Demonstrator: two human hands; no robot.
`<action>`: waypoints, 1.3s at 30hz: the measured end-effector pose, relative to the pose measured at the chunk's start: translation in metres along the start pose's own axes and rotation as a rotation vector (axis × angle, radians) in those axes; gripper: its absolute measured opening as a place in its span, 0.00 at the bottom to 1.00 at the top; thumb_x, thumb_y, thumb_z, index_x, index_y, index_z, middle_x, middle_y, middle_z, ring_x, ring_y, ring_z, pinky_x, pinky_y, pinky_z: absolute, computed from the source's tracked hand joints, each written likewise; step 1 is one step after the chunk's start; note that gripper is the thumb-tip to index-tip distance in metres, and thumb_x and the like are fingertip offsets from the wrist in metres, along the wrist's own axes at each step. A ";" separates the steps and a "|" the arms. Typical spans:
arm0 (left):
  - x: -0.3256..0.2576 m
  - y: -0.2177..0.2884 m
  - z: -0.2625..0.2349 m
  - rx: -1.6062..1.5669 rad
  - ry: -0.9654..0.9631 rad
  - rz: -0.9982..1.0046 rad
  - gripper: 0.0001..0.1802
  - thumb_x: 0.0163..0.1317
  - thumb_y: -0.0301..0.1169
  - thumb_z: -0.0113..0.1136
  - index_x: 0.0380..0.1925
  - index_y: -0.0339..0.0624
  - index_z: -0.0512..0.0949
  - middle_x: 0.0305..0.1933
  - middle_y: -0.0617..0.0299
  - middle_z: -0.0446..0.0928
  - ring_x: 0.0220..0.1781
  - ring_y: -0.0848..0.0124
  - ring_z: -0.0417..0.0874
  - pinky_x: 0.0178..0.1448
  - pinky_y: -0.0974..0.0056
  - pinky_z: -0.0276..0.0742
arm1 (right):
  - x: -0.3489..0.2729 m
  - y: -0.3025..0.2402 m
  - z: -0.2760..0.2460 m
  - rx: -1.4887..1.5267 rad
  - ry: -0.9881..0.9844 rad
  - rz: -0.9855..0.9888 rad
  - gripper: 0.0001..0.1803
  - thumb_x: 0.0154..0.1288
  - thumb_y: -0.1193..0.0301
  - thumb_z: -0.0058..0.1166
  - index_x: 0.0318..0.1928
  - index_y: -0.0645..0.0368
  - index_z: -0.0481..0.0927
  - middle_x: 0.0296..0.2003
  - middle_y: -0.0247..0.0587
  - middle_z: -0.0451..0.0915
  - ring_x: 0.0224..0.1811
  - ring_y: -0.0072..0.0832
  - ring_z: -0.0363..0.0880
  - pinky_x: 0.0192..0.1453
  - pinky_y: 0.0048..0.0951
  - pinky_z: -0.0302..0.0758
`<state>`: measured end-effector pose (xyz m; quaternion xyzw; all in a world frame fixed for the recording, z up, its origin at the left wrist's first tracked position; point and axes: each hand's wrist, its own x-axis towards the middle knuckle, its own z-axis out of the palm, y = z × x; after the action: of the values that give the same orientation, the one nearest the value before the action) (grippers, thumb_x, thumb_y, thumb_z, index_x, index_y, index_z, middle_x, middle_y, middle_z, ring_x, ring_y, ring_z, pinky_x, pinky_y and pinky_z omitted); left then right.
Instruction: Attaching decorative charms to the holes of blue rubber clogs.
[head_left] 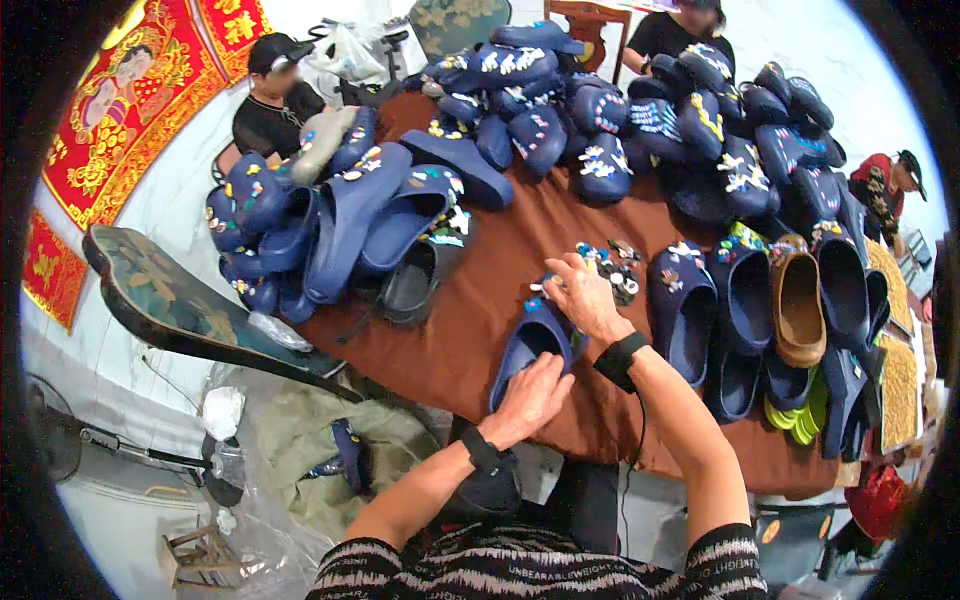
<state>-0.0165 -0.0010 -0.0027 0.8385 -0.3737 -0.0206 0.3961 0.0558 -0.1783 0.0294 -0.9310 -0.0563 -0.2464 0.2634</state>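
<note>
A navy foam clog (520,355) lies near the table's front edge, its open heel toward me. My left hand (530,395) grips the side of it, with the fingers reaching into the foot opening. Over the toe, my right hand (585,298) is closed with its fingertips bent down by small light-coloured charms; what they pinch is hidden. Just beyond that hand sits a small pile of mixed shoe charms (622,272), some white, some dark, some blue. Both wrists wear dark bands.
Decorated clogs (345,215) heap up at left, with another large heap (600,110) at the back. Clogs stand in rows at right, including a brown clog (797,305). A brown cloth (460,340) covers the table. A chair (190,300) stands at left; several people are around the table.
</note>
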 end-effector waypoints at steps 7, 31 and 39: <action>0.004 0.005 -0.043 0.277 0.229 0.202 0.25 0.61 0.29 0.62 0.59 0.41 0.73 0.58 0.48 0.72 0.63 0.48 0.70 0.66 0.48 0.66 | 0.004 0.012 0.004 -0.083 -0.152 -0.002 0.16 0.66 0.57 0.59 0.40 0.58 0.80 0.41 0.50 0.77 0.40 0.51 0.82 0.44 0.49 0.80; 0.003 -0.028 -0.029 0.254 0.168 0.024 0.37 0.62 0.18 0.50 0.72 0.50 0.60 0.71 0.41 0.62 0.64 0.39 0.71 0.65 0.43 0.70 | 0.004 0.060 0.013 0.334 0.342 0.486 0.12 0.61 0.69 0.64 0.31 0.61 0.73 0.29 0.43 0.77 0.34 0.36 0.77 0.41 0.38 0.73; 0.000 -0.031 -0.029 0.238 0.166 0.028 0.36 0.64 0.20 0.51 0.73 0.50 0.59 0.70 0.40 0.61 0.64 0.38 0.71 0.65 0.42 0.70 | 0.005 0.035 0.016 -0.116 0.176 0.051 0.11 0.63 0.64 0.61 0.44 0.54 0.84 0.43 0.45 0.81 0.48 0.46 0.78 0.52 0.46 0.73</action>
<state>0.0118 0.0305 -0.0034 0.8730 -0.3512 0.0987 0.3238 0.0753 -0.1998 0.0041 -0.9205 0.0050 -0.3234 0.2193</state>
